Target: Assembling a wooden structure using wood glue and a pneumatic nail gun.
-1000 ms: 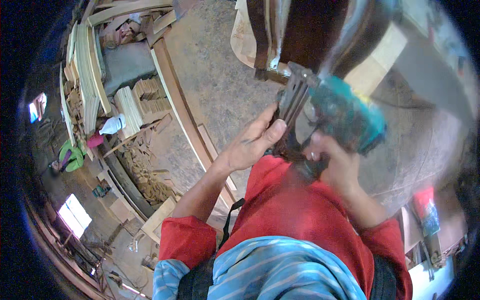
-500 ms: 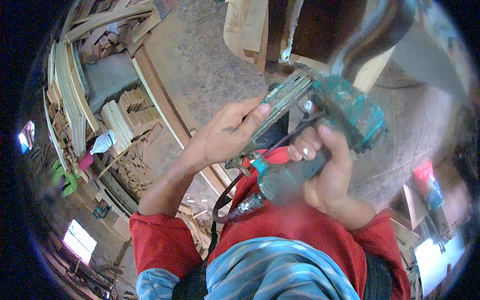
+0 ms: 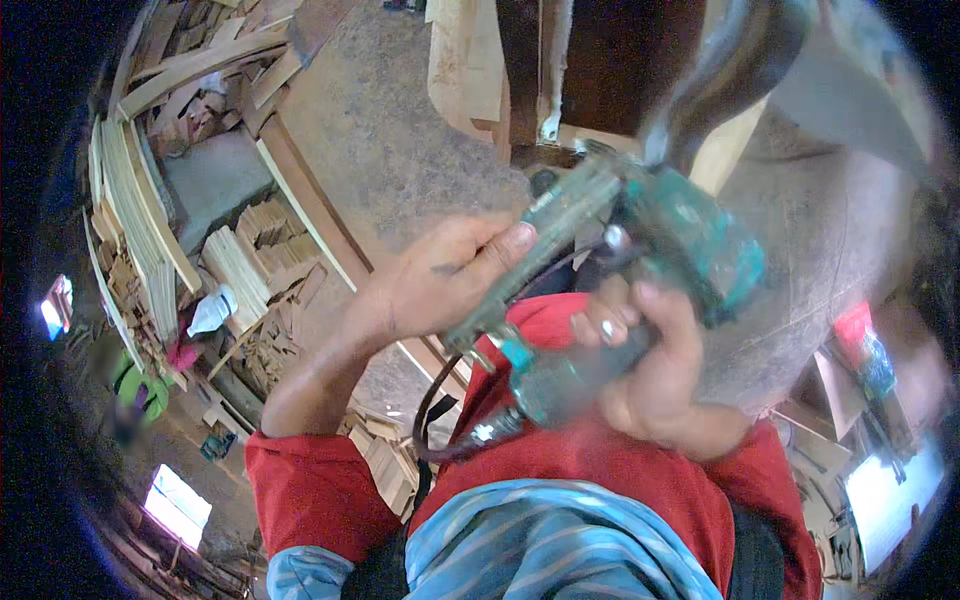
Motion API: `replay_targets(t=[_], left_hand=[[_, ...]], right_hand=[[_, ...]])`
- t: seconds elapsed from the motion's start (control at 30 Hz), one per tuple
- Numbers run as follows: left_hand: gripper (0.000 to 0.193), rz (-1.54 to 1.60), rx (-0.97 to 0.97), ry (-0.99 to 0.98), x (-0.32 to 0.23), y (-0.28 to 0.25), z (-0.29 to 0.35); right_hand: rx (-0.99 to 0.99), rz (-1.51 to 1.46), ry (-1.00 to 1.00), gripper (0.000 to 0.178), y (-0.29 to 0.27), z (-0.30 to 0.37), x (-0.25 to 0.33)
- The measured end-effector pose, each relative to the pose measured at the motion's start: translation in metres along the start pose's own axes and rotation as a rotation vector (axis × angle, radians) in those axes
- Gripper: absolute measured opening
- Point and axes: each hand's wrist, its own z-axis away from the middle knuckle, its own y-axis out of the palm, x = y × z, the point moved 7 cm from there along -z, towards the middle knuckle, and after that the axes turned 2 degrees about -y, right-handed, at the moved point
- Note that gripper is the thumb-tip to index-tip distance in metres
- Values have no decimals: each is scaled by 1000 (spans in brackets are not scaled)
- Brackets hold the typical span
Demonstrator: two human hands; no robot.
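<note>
Both hands hold a worn green air nail gun (image 3: 715,240) in front of my red shirt. My right hand (image 3: 655,365), with a ring on one finger, is closed around its grip; motion blurs the fingers a little. Along the long metal magazine (image 3: 575,205) lies my left hand (image 3: 450,275), its thumb pressed on top and its other fingers hidden behind. A dark hose (image 3: 425,415) loops from the fitting at the grip's lower end. Beyond the gun's nose stands a curved dark wooden piece (image 3: 740,85), blurred, beside a dark brown panel (image 3: 640,60).
Long light wood strips (image 3: 150,220) and stacks of short wood blocks (image 3: 235,265) lie at left. A long board (image 3: 315,210) runs across the floor there. Pale boards (image 3: 465,70) stand at the far middle. A red bag (image 3: 855,330) is at right.
The nail gun has shifted slightly down and left in the picture, and its magazine is more blurred. My left hand has moved slightly left. Both hands keep their hold.
</note>
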Motion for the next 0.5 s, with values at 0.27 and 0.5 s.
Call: replay_targets(t=[0.27,0.5], left_hand=[[54,-711,-355,296,-39,15,-31],[58,-806,-366,183,-33,16,-43]], right_hand=[[26,322,-206,27,-43,50,57],[97,628,-216,37,-40,56,78]])
